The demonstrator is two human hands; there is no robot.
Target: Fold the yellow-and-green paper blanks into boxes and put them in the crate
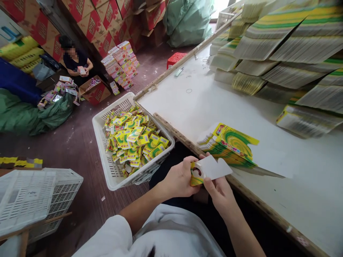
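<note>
Over the table's near edge, my left hand [180, 178] grips the yellow end of a partly folded card [213, 167], whose white inner side faces up. The fingers of my right hand [219, 191] pinch the same card along its lower edge. Just beyond my hands, a fanned stack of flat yellow and green cards [235, 144] lies on the white table [184, 96]. To the left of my hands, a white plastic basket [100, 142] holds a heap of small yellow and green packets [134, 137].
Tall bundles of cards [268, 43] fill the table's far right. A red stool [175, 59] stands behind the table. White crates [50, 196] are at the lower left. A seated person [76, 62] holds a small box near cartons [98, 92] at the upper left.
</note>
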